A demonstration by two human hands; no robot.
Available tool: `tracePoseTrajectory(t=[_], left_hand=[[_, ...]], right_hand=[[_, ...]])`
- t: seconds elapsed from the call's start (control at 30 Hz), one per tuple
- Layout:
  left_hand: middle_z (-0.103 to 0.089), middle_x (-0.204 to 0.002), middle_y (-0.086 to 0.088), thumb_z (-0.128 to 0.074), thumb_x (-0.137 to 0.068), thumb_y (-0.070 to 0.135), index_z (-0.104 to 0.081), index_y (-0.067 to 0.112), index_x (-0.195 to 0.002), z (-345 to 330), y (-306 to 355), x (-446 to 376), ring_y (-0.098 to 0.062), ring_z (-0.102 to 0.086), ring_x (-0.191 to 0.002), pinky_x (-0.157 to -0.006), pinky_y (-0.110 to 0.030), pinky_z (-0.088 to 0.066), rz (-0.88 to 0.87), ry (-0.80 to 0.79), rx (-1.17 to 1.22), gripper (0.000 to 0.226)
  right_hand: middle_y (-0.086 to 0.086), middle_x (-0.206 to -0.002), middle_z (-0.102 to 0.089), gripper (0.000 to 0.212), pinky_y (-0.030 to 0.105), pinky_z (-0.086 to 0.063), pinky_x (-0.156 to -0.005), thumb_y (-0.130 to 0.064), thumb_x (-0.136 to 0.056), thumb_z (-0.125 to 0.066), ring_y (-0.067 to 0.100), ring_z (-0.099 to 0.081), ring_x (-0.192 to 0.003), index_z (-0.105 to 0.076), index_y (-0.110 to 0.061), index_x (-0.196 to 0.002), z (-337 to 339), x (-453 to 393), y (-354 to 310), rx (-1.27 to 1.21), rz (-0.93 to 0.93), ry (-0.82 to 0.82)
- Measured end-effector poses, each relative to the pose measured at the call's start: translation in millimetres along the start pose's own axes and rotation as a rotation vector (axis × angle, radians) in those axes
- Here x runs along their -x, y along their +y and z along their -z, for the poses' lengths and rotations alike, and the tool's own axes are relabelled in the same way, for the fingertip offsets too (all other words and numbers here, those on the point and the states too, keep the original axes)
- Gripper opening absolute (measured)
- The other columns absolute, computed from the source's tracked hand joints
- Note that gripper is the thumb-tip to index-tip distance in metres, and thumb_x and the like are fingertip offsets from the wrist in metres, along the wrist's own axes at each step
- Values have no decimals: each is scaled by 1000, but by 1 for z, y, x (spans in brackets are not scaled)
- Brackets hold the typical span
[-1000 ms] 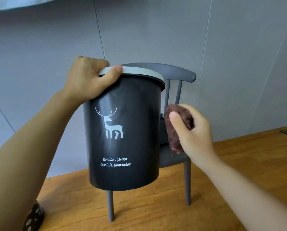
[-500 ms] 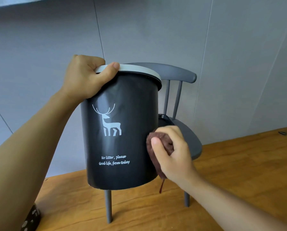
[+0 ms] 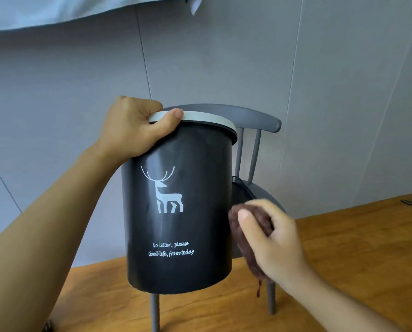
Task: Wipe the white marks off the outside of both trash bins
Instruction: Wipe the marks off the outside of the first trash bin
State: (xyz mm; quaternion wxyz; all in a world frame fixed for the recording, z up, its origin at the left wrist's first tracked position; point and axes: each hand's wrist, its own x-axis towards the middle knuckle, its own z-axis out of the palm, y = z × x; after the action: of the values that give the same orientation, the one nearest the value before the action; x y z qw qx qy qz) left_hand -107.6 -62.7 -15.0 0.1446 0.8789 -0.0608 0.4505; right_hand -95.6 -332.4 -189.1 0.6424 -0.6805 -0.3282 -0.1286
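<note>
Black trash bin (image 3: 178, 212) up in the air, white deer and "No litter, please / Good life, from today" facing us.
Left hand (image 3: 133, 128) curls over its pale rim; right hand (image 3: 274, 238) clutches the maroon cloth (image 3: 245, 245) against the bin's right side.

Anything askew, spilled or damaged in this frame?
Nothing spilled or damaged. The black bin is held in the air, slightly tilted, by the left hand gripping its rim, while the right hand presses a brown cloth to its side. That fits the wiping; no white marks show on the facing side.
</note>
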Motion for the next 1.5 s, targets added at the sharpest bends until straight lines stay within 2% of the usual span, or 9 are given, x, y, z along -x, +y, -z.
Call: tracePoseTrajectory(t=[0.23, 0.43, 0.6, 0.73, 0.93, 1.1, 1.2, 1.33, 1.5], left_hand=[[-25, -50, -5, -46, -84, 68, -27, 14, -55, 2, 15, 2, -24, -24, -51, -48, -32, -19, -43, -16, -87, 64], [-25, -45, -1, -42, -85, 72, -28, 11, -56, -3, 30, -1, -22, -29, -47, -50, -33, -23, -97, -26, -202, 69], [-33, -47, 1, -37, -93, 72, -28, 15, -58, -8, 26, -6, -26, -37, -51, -53, -35, -26, -81, -38, -341, 67], [-37, -51, -1, -34, -97, 71, -28, 18, -59, -9, 23, -8, -27, -37, -52, -50, -34, -18, -69, -25, -417, 65], [-38, -53, -1, -33, -97, 72, -29, 18, -60, -11, 19, -11, -18, -34, -50, -49, -32, -14, -21, -3, -472, 66], [-40, -55, -2, -33, -96, 73, -31, 16, -60, -9, 8, -12, -24, -38, -53, -49, -32, -16, 40, -8, -463, 67], [-41, -56, -2, -33, -97, 72, -32, 15, -61, -7, 7, -11, -32, -42, -59, -49, -33, -16, 48, -9, -470, 67], [-39, -58, -1, -34, -98, 70, -32, 16, -61, -7, 18, -10, -21, -32, -52, -49, -33, -13, 58, -16, -493, 65], [-37, -59, 2, -32, -99, 68, -31, 20, -62, -13, 39, -8, -16, -31, -50, -48, -31, -14, -8, -22, -552, 61]], right_hand=[[-14, -90, -73, 16, 12, -55, -73, -35, -98, -71, 6, -70, -95, -74, -23, -106, -7, -64, -43, 44, 137, 319], [4, -113, -62, 29, 1, -37, -91, -38, -101, -62, -5, -55, -107, -74, -17, -117, -25, -79, -50, 230, 201, 344], [-2, -138, -48, 46, 32, -39, -105, -46, -101, -42, 18, -43, -125, -54, -22, -138, -44, -65, -45, 453, 282, 136], [2, -141, -47, 51, 49, -51, -92, -49, -97, -51, 26, -45, -118, -51, -20, -140, -51, -55, -40, 670, 418, 41], [4, -124, -58, 49, 40, -55, -75, -49, -89, -72, 25, -52, -103, -66, -17, -124, -54, -29, -35, 781, 616, -24], [4, -108, -62, 38, 41, -56, -63, -39, -77, -73, 26, -56, -90, -69, -18, -108, -51, 4, -33, 868, 753, -244], [1, -105, -61, 34, 40, -54, -67, -37, -81, -74, 25, -54, -89, -70, -17, -107, -47, 2, -40, 779, 699, -223], [7, -118, -64, 40, 40, -57, -80, -35, -89, -78, 28, -57, -102, -71, -11, -120, -42, -23, -50, 717, 654, -57], [9, -129, -62, 40, 47, -54, -84, -37, -98, -66, 33, -54, -107, -66, -13, -130, -59, -45, -61, 798, 742, -36]])
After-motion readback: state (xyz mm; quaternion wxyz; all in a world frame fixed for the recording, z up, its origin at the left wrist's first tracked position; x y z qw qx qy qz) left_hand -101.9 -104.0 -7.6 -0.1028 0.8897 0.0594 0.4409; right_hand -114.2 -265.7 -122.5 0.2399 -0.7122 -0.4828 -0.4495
